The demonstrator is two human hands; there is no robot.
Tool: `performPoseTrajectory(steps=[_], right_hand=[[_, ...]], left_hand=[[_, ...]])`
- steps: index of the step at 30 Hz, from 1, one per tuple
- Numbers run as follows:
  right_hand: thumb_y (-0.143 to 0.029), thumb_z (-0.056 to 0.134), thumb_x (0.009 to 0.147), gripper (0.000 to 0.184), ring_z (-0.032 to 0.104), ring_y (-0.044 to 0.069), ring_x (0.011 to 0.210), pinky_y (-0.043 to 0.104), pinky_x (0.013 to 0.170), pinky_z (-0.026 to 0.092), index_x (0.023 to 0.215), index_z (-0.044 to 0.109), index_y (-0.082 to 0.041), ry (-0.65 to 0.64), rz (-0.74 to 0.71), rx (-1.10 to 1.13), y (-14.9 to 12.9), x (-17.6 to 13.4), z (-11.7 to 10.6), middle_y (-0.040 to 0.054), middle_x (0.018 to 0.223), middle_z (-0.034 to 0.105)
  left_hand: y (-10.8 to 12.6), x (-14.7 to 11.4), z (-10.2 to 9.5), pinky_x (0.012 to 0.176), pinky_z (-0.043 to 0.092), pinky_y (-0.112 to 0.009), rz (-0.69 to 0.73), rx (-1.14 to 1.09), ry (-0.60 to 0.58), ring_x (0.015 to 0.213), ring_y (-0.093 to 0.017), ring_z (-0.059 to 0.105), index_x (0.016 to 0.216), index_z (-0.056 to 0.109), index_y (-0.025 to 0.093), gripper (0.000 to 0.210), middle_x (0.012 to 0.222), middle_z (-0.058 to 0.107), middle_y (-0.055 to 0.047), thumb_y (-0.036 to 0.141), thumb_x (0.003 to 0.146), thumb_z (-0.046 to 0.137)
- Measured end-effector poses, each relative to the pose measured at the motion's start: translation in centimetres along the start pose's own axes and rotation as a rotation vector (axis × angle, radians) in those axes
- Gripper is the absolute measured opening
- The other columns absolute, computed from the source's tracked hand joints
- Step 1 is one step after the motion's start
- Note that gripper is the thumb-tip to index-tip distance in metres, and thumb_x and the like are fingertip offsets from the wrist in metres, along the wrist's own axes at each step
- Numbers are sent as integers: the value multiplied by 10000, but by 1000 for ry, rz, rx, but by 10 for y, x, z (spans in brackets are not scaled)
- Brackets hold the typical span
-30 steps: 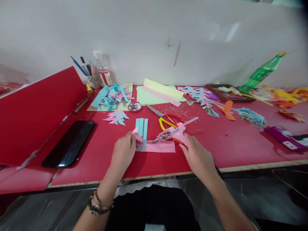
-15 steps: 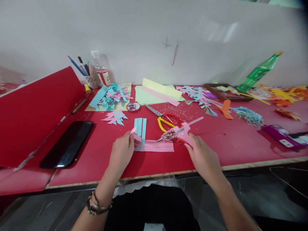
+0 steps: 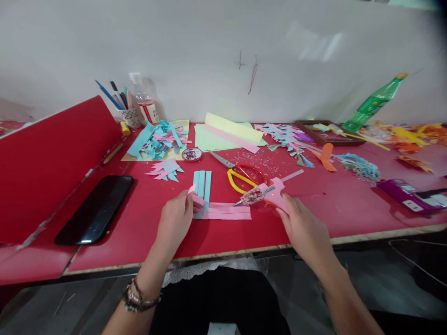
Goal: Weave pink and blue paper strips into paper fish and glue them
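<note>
My left hand is closed on the lifted end of a pink paper strip. Under its fingertips, blue paper strips run away from me and cross pink paper strips that lie to the right on the red table. Wrapped round the handle of a pink glue gun, my right hand holds it just above the table. The metal nozzle points left, over the pink strips. A clear glue stick sticks out of its back. Scissors with red and yellow handles lie open behind it.
A black phone and an upright red board are at the left. Cut paper pieces, a round tin and paper sheets lie farther back. At the right are a green bottle and a purple device.
My right hand has drawn the glue gun a little to the right, so its nozzle has shifted along the pink strips. My left hand keeps its grip on the pink strip.
</note>
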State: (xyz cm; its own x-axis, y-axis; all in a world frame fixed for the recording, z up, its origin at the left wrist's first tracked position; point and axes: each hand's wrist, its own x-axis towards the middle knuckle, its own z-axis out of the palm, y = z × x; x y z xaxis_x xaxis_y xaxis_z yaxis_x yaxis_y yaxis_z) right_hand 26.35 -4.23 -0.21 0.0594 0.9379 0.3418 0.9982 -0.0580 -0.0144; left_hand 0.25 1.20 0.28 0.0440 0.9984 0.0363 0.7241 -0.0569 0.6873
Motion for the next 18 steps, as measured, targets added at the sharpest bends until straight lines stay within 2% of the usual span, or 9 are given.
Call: performPoseTrajectory(steps=[6,13,18], right_hand=[[-285,342,866,332,593,226,802,302,564,457,1156,429,-151,-6,3,-28,7,-2,1,110,938,606],[-298,341,870,333,595,230,804,287,500,428,1151,431,-145,2,15,-74,12,-5,-2,110,999,595],[-299,342,869,332,603,226,762,285,479,419,1144,439,-142,1,31,-100,15,-7,-4,114,1001,602]], left_hand=[[0,0,0,617,479,-255,10,3,1,624,-161,640,815,567,172,369,696,685,-53,342,868,244],[0,0,-1,624,480,-258,10,3,4,641,-163,643,868,576,162,374,695,684,-51,340,870,247],[-2,0,0,628,481,-262,16,2,7,650,-168,646,804,565,166,394,694,683,-54,364,875,233]])
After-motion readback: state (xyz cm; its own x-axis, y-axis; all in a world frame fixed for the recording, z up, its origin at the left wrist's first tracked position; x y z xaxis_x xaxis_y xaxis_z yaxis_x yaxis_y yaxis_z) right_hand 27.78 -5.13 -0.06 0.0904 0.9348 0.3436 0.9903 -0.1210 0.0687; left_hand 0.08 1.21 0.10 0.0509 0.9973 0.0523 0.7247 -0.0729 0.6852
